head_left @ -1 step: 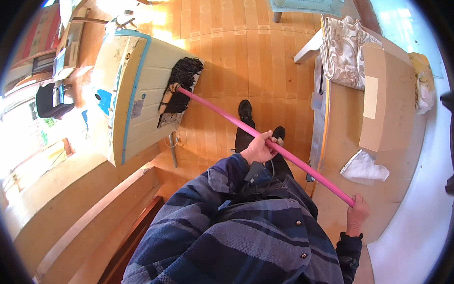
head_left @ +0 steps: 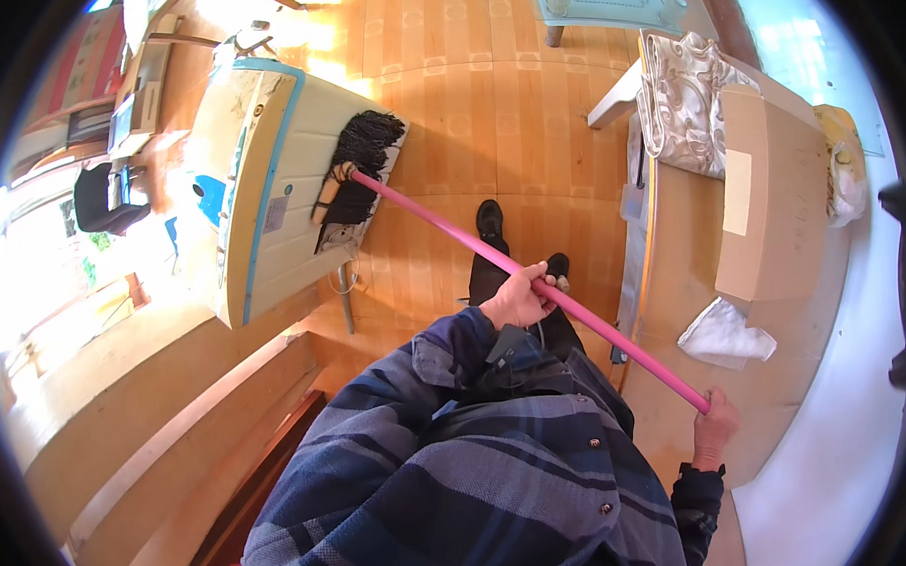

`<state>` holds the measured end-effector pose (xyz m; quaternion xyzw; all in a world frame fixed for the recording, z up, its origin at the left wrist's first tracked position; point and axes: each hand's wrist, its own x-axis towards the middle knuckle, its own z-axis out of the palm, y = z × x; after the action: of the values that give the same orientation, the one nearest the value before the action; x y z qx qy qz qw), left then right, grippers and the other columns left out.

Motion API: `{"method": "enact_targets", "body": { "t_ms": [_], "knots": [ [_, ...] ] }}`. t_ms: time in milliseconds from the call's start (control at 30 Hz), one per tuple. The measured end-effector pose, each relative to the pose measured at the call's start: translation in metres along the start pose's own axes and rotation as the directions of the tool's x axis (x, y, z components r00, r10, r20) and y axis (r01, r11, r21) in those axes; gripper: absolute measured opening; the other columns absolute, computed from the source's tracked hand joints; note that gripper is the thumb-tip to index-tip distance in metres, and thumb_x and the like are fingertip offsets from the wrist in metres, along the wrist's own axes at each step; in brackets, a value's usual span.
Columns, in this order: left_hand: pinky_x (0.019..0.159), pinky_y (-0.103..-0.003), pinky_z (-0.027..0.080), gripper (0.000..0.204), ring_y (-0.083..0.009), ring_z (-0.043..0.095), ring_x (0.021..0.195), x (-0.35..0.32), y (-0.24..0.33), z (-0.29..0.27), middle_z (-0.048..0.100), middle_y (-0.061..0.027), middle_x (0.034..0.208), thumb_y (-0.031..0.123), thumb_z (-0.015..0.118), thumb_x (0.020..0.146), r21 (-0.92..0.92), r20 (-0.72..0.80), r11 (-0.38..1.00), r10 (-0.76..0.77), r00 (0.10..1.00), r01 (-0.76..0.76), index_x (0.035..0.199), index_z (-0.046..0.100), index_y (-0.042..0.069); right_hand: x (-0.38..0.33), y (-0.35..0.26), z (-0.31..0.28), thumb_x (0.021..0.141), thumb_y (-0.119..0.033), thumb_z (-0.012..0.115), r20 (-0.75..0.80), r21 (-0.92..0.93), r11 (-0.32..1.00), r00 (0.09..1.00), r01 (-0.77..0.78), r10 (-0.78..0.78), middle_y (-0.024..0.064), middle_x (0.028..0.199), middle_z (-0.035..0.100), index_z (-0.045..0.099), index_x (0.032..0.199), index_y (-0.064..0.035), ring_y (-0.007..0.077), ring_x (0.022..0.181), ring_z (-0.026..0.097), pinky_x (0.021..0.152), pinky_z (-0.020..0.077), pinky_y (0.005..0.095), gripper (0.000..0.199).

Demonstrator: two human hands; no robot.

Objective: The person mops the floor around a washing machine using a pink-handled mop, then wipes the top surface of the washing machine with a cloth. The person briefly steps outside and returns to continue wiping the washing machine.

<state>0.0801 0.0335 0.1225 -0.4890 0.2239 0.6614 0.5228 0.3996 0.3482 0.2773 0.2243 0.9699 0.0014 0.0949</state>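
Both of my hands are closed on the pink handle of a mop (head_left: 433, 217). My left hand (head_left: 516, 298) wraps round the handle's middle, in front of my body. At the handle's end on the right, my right hand (head_left: 716, 428) grips it above the brown tabletop. The mop's shaggy black head (head_left: 367, 151), with a beige block at its root, lies across the lower side of a white box-shaped appliance (head_left: 304, 158) to the left. Whether the head also touches the floor I cannot tell.
Along the right, a table (head_left: 687, 260) bears a patterned folded cloth (head_left: 688, 100), a cardboard box (head_left: 769, 187) and a white cloth (head_left: 726, 333). A wooden bench (head_left: 168, 403) stands at lower left. Pale blue furniture (head_left: 613, 6) is beyond the tiled floor (head_left: 437, 114).
The mop's head has shifted very slightly to the left. My hands keep their grip in nearly the same places.
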Motion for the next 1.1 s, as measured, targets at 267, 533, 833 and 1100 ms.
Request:
{"method": "enact_targets", "body": {
  "t_ms": [267, 533, 833, 1100],
  "knots": [
    [0.092, -0.04, 0.048, 0.022, -0.0245, 0.065, 0.111, -0.058, -0.03, 0.029, 0.067, -0.0021, 0.096, 0.034, 0.067, 0.1, 0.153, 0.311, 0.982, 0.058, 0.949, -0.11, 0.092, 0.063, 0.014, -0.03, 0.05, 0.026, 0.091, -0.012, 0.07, -0.147, 0.131, 0.991, 0.988, -0.029, 0.048, 0.0126, 0.078, 0.067, 0.067, 0.097, -0.0102, 0.0355, 0.073, 0.066, 0.064, 0.0517, 0.0467, 0.007],
    [0.091, -0.045, 0.049, 0.027, -0.029, 0.063, 0.094, -0.051, 0.044, 0.012, 0.059, -0.0057, 0.075, 0.027, 0.064, 0.102, -0.091, 0.2, 0.884, 0.467, 0.861, -0.458, 0.083, 0.054, 0.01, -0.037, 0.048, 0.034, 0.092, -0.011, 0.069, -0.124, 0.054, 0.996, 0.989, -0.073, 0.08, 0.0139, 0.079, 0.067, 0.066, 0.097, -0.0086, 0.0354, 0.073, 0.066, 0.064, 0.0518, 0.0463, 0.006],
    [0.088, -0.046, 0.048, 0.024, -0.0289, 0.061, 0.091, -0.082, 0.012, -0.042, 0.058, -0.0059, 0.074, 0.026, 0.058, 0.105, -0.162, 0.208, 0.901, 0.43, 0.878, -0.403, 0.087, 0.053, 0.011, -0.073, 0.038, 0.031, 0.093, -0.01, 0.068, -0.104, -0.01, 1.0, 0.994, -0.016, 0.015, 0.0145, 0.081, 0.067, 0.064, 0.098, -0.0087, 0.0372, 0.074, 0.066, 0.064, 0.0509, 0.0479, 0.006],
    [0.089, -0.047, 0.045, 0.02, -0.0266, 0.063, 0.097, -0.137, -0.023, -0.146, 0.06, -0.0028, 0.08, 0.029, 0.056, 0.105, 0.0, 0.167, 0.966, 0.255, 0.952, -0.259, 0.091, 0.052, 0.015, -0.147, 0.03, 0.055, 0.094, -0.011, 0.067, 0.0, -0.041, 0.999, 1.0, 0.01, -0.01, 0.0158, 0.079, 0.064, 0.065, 0.1, -0.0089, 0.0382, 0.075, 0.064, 0.064, 0.0495, 0.0496, 0.007]
  ]
}}
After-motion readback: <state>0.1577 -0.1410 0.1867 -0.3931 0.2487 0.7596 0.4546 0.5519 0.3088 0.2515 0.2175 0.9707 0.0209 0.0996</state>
